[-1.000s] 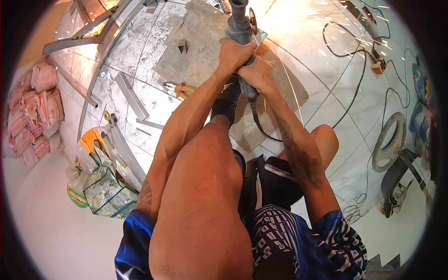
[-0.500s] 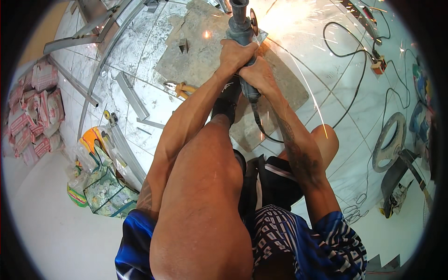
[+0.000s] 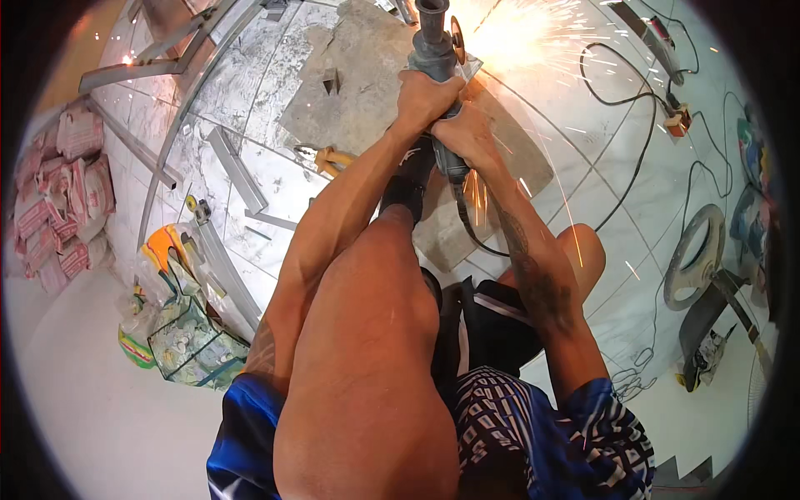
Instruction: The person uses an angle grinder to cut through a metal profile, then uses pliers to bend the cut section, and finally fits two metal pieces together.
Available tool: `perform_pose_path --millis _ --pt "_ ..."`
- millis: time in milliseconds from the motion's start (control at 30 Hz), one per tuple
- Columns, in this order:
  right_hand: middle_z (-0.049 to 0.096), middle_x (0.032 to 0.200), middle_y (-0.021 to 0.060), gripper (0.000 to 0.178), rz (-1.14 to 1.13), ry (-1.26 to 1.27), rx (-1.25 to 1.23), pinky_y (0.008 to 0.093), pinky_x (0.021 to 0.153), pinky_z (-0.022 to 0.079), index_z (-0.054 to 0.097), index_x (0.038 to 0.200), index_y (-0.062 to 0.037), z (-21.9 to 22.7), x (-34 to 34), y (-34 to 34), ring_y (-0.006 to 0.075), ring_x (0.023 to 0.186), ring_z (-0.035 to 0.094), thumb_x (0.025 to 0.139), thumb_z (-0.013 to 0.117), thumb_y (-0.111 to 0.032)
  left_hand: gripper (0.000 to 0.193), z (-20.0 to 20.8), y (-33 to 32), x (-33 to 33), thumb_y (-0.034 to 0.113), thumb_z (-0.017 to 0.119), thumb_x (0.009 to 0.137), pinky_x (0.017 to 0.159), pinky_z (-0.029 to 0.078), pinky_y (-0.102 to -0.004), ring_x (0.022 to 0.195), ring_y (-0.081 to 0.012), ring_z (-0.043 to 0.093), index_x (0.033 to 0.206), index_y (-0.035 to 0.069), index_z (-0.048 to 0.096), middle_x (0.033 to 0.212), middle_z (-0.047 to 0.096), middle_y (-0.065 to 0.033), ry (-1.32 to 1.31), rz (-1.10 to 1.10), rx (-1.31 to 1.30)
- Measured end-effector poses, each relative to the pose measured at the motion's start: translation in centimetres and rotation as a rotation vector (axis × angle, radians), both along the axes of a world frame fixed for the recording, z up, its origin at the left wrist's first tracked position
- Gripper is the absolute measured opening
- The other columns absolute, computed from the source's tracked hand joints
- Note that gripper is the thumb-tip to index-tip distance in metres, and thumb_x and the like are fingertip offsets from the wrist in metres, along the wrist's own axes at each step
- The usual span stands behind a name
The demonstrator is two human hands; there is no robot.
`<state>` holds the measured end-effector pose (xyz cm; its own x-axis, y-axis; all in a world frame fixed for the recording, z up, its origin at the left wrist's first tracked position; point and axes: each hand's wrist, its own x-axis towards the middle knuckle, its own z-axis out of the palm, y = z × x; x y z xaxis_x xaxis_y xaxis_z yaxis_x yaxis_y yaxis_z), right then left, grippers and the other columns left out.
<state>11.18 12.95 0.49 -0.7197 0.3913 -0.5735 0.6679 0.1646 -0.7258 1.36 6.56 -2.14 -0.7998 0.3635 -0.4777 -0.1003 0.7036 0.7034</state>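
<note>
An angle grinder [image 3: 431,60] lies in both my hands at the top middle, its side handle pointing up and away. My left hand [image 3: 427,102] is wrapped round the front of its body. Just behind, my right hand [image 3: 465,137] is closed round the rear body. The thin disc [image 3: 457,40] sits on the grinder's right side, throwing bright sparks [image 3: 529,37] to the right. Glare and the tool hide what the disc touches. Beneath the grinder is a worn grey board [image 3: 487,162]. A small square metal piece [image 3: 331,81] and yellow-handled pliers [image 3: 332,160] lie left of my hands.
Metal channel pieces [image 3: 236,171] and long strips lie to the left, near stacked red-and-white bags [image 3: 62,196] and a clear, dark-edged bag [image 3: 196,337]. A black cord [image 3: 640,175] loops beside a socket box [image 3: 677,123] at right. A grey ring-shaped part [image 3: 698,254] stands farther right.
The spark spray has altered shape, with fresh streaks below my right hand and a bright spark at far left. Both hands keep their hold on the grinder, almost unmoved.
</note>
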Motion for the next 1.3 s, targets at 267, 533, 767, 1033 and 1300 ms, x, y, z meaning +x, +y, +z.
perform_pose_path --millis 267,533,767,1033,1300 --pt "0.072 0.090 0.0204 0.042 0.005 0.022 -0.012 0.0386 0.074 0.053 0.069 0.102 0.0025 1.0 -0.1 -0.3 0.0289 0.083 0.070 0.072 0.071 -0.026 0.101 0.0 -0.2 -0.1 0.045 0.074 0.066 0.085 0.055 -0.0403 0.097 -0.0442 0.067 0.115 -0.031 0.030 0.101 0.063 -0.0392 -0.013 0.025 -0.052" --pt "0.071 0.083 0.0184 0.035 -0.023 -0.124 -0.012 0.0381 0.068 0.052 0.071 0.095 0.0031 -0.6 0.0 -0.2 0.0262 0.077 0.070 0.072 0.072 -0.023 0.099 0.4 0.2 0.2 0.045 0.075 0.066 0.087 0.054 -0.0396 0.101 -0.0437 0.066 0.115 -0.030 0.032 0.105 0.062 -0.0388 -0.036 0.024 -0.070" --pt "0.071 0.086 0.0217 0.042 -0.017 -0.077 -0.006 0.0392 0.070 0.053 0.071 0.097 0.0048 -1.1 0.6 -0.2 0.0290 0.080 0.071 0.069 0.075 -0.027 0.101 1.1 0.3 0.7 0.047 0.073 0.068 0.089 0.053 -0.0391 0.102 -0.0425 0.066 0.117 -0.031 0.034 0.105 0.062 -0.0383 -0.027 0.032 -0.098" --pt "0.072 0.089 0.0226 0.046 -0.027 0.017 -0.070 0.0420 0.075 0.055 0.072 0.100 0.0024 0.8 0.5 -0.7 0.0324 0.084 0.072 0.067 0.076 -0.030 0.104 2.2 -0.2 0.9 0.052 0.070 0.068 0.092 0.051 -0.0385 0.104 -0.0389 0.066 0.121 -0.031 0.036 0.108 0.064 -0.0349 -0.011 0.002 -0.183" --pt "0.071 0.094 0.0184 0.050 0.063 -0.073 -0.096 0.0389 0.075 0.052 0.068 0.109 0.0018 1.3 -0.2 -2.1 0.0268 0.088 0.070 0.072 0.074 -0.030 0.104 1.7 -2.3 0.6 0.054 0.070 0.067 0.096 0.049 -0.0400 0.106 -0.0409 0.065 0.123 -0.027 0.036 0.113 0.062 -0.0350 -0.025 0.035 -0.224"
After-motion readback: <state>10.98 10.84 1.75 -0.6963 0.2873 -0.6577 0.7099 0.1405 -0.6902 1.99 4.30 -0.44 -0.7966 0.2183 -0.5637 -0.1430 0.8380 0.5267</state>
